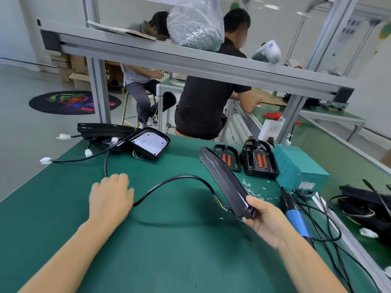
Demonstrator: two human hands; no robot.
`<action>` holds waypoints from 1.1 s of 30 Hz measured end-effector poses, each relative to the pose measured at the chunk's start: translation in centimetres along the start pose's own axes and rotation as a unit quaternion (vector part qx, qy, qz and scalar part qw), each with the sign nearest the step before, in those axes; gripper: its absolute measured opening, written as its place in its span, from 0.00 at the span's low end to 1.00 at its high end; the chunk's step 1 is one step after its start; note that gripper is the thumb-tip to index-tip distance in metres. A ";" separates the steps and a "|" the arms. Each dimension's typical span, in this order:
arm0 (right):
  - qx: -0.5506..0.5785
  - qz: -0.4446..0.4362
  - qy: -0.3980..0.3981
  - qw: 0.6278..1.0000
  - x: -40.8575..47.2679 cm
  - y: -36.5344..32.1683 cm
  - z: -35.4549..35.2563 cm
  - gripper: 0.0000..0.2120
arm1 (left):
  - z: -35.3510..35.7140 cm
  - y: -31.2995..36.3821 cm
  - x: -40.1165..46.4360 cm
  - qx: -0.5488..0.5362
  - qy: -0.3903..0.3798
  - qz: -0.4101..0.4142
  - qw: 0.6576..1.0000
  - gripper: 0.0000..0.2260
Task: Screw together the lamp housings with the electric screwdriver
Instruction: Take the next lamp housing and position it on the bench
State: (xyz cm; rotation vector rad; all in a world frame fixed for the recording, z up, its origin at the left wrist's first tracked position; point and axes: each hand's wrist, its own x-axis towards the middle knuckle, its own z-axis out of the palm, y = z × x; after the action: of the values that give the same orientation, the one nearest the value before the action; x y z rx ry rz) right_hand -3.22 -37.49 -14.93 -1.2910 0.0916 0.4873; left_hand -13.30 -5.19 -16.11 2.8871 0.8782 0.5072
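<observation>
My right hand (267, 223) grips the near end of a long black lamp housing (224, 178), lifted on edge above the green mat (169, 250). A black cable (175, 180) loops from that housing toward my left hand (111, 198), which hovers palm down over the mat with fingers together and holds nothing. The blue electric screwdriver (295, 216) lies on the mat just right of my right hand. Small loose screws (257, 192) are scattered between the housing and the screwdriver. More black housings (148, 142) with cables lie at the far left of the mat.
Two black parts with orange inserts (261, 159) stand beside a teal power box (298, 168). An aluminium shelf (190, 58) overhead carries a bag of screws (195, 28). Tangled cables and more housings (364, 206) lie at the right. Two people sit beyond the bench.
</observation>
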 end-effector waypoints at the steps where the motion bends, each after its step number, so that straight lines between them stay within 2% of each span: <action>1: 0.000 0.000 0.017 1.000 0.1 -0.1 0.0 0.09 | 0.0 0.5 -0.4 -0.062 0.014 0.038 0.997 0.08; 2: -0.001 -0.001 0.031 1.000 0.2 -0.2 0.0 0.09 | -0.1 1.0 -0.7 -0.156 0.009 0.060 0.986 0.10; 4: -0.007 -0.006 0.050 0.999 0.5 -0.2 0.0 0.09 | -0.5 2.0 -1.4 -0.347 -0.069 0.051 0.934 0.16; 6: -0.024 -0.014 0.065 0.997 0.7 -0.3 -0.1 0.10 | -0.5 2.5 -2.3 -0.459 -0.114 0.054 0.879 0.15; 7: -0.035 -0.021 0.073 0.997 0.7 -0.3 -0.2 0.10 | -0.4 2.6 -2.8 -0.483 -0.120 0.080 0.864 0.12; 9: -0.054 -0.033 0.091 0.994 0.7 -0.3 -0.4 0.10 | -0.4 2.4 -3.6 -0.466 -0.108 0.182 0.859 0.12; 11: -0.069 -0.038 0.107 0.991 0.7 -0.3 -0.8 0.10 | 0.4 1.8 -3.7 -0.398 -0.109 0.284 0.865 0.23; 14: -0.098 -0.038 0.112 0.988 0.6 -0.6 -1.2 0.10 | 1.2 0.4 -3.5 -0.255 -0.129 0.367 0.885 0.27; 17: -0.123 -0.040 0.096 0.987 0.3 -0.7 -0.8 0.10 | 1.5 -0.3 -3.1 -0.171 -0.055 0.421 0.889 0.30; 19: -0.124 -0.040 0.091 0.987 0.2 -0.3 -0.1 0.10 | 1.6 -0.6 -3.1 -0.193 -0.083 0.390 0.897 0.34; 20: -0.117 -0.037 0.092 0.988 0.3 0.0 0.4 0.09 | 1.5 -0.7 -3.2 -0.239 -0.123 0.358 0.894 0.34; 23: -0.082 -0.032 0.094 0.992 0.4 0.9 2.0 0.09 | 0.6 -0.8 -3.5 -0.396 -0.222 0.257 0.853 0.29; 26: -0.078 -0.050 0.088 0.992 0.4 1.8 3.2 0.10 | 0.2 -0.4 -3.8 -0.490 -0.241 0.165 0.822 0.19; 28: -0.104 -0.078 0.090 0.987 0.4 2.2 3.8 0.11 | 0.3 0.2 -3.9 -0.516 -0.228 0.131 0.815 0.11; 31: -0.137 -0.116 0.087 0.980 0.3 2.2 4.7 0.11 | 1.0 1.2 -3.4 -0.536 -0.226 0.069 0.810 0.13; 33: -0.142 -0.128 0.080 0.978 0.3 1.9 5.5 0.13 | 1.1 2.3 -2.9 -0.587 -0.243 0.029 0.772 0.15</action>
State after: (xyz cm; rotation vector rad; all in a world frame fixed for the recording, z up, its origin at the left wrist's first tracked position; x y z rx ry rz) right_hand -4.85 -31.90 -15.12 -1.5969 -0.0126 0.1770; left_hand -14.01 -8.68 -17.59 1.7088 0.1968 0.1552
